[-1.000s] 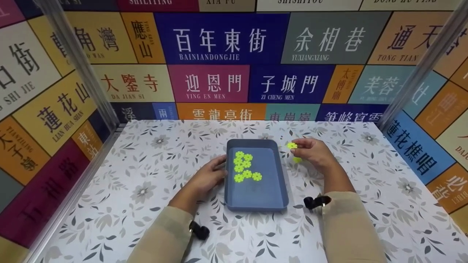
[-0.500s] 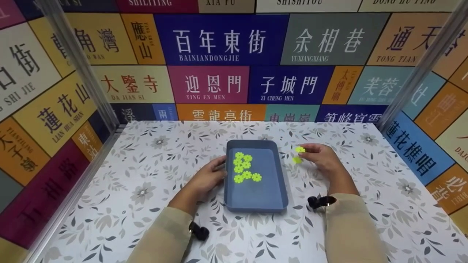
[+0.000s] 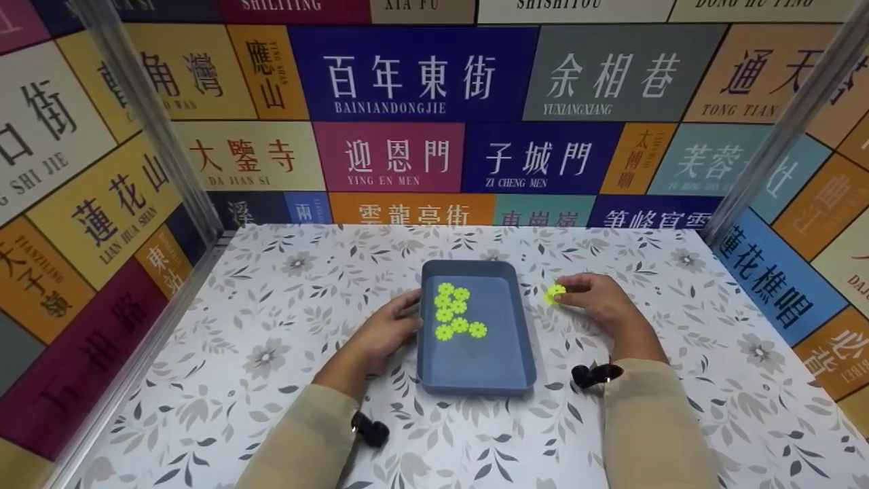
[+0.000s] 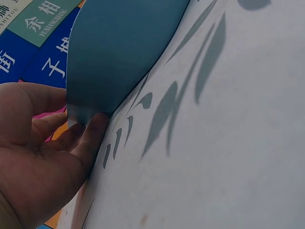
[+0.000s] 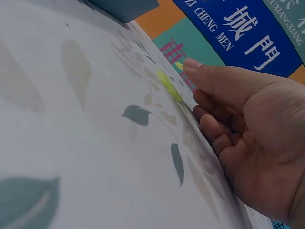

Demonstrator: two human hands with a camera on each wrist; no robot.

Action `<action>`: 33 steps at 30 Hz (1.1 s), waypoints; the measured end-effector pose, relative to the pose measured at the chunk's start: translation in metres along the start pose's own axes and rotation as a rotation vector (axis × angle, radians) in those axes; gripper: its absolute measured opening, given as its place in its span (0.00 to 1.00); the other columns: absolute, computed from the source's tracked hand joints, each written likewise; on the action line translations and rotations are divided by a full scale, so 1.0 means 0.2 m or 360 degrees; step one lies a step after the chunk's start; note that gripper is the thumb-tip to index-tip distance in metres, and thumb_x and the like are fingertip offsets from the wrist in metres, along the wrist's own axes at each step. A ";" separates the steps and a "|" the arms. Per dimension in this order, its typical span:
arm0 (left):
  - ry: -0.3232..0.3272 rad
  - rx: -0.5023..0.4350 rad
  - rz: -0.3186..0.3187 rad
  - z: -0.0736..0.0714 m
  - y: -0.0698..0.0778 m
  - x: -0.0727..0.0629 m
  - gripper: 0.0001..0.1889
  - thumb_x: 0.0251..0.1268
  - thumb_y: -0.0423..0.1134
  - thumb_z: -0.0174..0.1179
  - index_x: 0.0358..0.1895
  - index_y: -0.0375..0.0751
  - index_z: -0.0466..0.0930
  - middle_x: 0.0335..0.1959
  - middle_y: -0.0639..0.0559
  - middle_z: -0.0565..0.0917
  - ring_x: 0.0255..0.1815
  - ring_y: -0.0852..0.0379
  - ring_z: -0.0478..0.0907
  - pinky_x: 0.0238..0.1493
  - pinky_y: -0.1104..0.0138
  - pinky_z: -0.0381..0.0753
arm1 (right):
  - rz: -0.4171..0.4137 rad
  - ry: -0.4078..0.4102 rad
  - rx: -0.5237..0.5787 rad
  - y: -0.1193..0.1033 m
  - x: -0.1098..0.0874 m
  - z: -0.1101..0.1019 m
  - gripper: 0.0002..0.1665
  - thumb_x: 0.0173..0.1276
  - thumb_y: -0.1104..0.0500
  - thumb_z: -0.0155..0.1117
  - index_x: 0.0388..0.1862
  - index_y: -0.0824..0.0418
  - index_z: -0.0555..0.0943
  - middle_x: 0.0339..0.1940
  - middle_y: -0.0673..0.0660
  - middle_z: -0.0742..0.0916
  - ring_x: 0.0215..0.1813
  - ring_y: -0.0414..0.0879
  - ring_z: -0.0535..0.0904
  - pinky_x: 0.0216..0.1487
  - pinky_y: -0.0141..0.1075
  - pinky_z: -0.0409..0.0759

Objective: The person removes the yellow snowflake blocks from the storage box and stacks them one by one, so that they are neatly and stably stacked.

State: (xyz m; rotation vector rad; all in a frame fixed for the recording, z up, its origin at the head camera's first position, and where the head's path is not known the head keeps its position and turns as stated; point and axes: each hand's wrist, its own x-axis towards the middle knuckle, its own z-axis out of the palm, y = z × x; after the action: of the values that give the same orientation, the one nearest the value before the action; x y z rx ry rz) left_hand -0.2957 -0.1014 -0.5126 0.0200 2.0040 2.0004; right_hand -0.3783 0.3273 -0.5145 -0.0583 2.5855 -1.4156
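Far left, a wall (image 3: 108,210) of coloured signs meets the bench (image 3: 204,353), which bears a flower-and-leaf print. My left sleeve (image 3: 299,435), with a black device (image 3: 371,429) at the cuff, leads to my left grip (image 3: 383,333): loosely bent and holding nothing, its fingers rest against the outer left side of the blue-grey tray (image 3: 478,370). The tray lies flat on the bench; inside, mostly towards its left, yellow-green discs (image 3: 459,307) form a cluster. Right of the tray, thumb and fingers of my right grip (image 3: 601,299), nearly closed, pinch one disc (image 3: 555,291); only a sliver of it shows in the right wrist view. A second disc (image 5: 169,86) lies on the bench just beside my fingertips. Farthest right comes my right sleeve (image 3: 652,421).
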 end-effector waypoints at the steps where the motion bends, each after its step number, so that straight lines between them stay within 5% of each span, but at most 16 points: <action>1: 0.0001 0.0006 0.0001 0.00 0.00 0.00 0.36 0.76 0.30 0.57 0.84 0.50 0.64 0.87 0.44 0.63 0.85 0.41 0.65 0.84 0.49 0.71 | 0.0000 0.0000 -0.0024 0.00 0.00 0.00 0.35 0.69 0.47 0.78 0.72 0.57 0.81 0.72 0.62 0.83 0.72 0.54 0.78 0.71 0.34 0.77; 5: 0.0011 0.0021 -0.0007 0.00 0.00 0.00 0.36 0.75 0.30 0.57 0.84 0.51 0.64 0.87 0.45 0.63 0.85 0.42 0.64 0.84 0.48 0.70 | -0.0008 -0.0001 -0.0087 0.00 0.00 0.01 0.33 0.69 0.48 0.78 0.70 0.56 0.83 0.70 0.62 0.83 0.71 0.56 0.77 0.74 0.45 0.76; 12: 0.0019 0.0060 -0.0013 0.00 0.00 0.01 0.36 0.75 0.31 0.58 0.84 0.53 0.65 0.87 0.47 0.63 0.86 0.43 0.63 0.83 0.49 0.71 | -0.0036 0.0019 -0.0121 -0.01 -0.01 0.02 0.30 0.70 0.52 0.77 0.69 0.58 0.83 0.70 0.64 0.83 0.72 0.58 0.76 0.76 0.49 0.75; 21: 0.0004 0.0073 0.0018 0.00 0.00 -0.01 0.35 0.76 0.32 0.58 0.84 0.50 0.64 0.87 0.44 0.63 0.85 0.41 0.65 0.83 0.48 0.71 | -0.0039 -0.0004 -0.0076 -0.01 -0.02 0.02 0.31 0.73 0.49 0.75 0.71 0.58 0.82 0.72 0.63 0.83 0.74 0.57 0.78 0.71 0.40 0.78; 27: 0.0002 0.0065 0.0014 0.00 0.00 0.00 0.36 0.76 0.31 0.58 0.84 0.50 0.63 0.87 0.44 0.63 0.86 0.41 0.64 0.83 0.48 0.71 | 0.0041 0.0023 0.0103 -0.02 -0.01 0.01 0.34 0.76 0.46 0.70 0.75 0.58 0.78 0.77 0.63 0.80 0.78 0.58 0.74 0.80 0.48 0.73; 33: -0.0018 -0.0015 -0.0001 0.00 0.00 0.00 0.36 0.76 0.30 0.57 0.85 0.50 0.63 0.86 0.44 0.64 0.86 0.42 0.64 0.84 0.49 0.69 | 0.0038 0.0099 0.0188 -0.07 0.01 0.02 0.35 0.78 0.45 0.68 0.78 0.57 0.76 0.76 0.62 0.81 0.68 0.47 0.82 0.71 0.44 0.80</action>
State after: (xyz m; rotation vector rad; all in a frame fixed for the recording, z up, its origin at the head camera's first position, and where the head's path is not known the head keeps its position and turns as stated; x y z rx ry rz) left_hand -0.2954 -0.1020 -0.5132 0.0282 1.9876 2.0049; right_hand -0.3804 0.3163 -0.5056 0.0338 2.5365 -1.5824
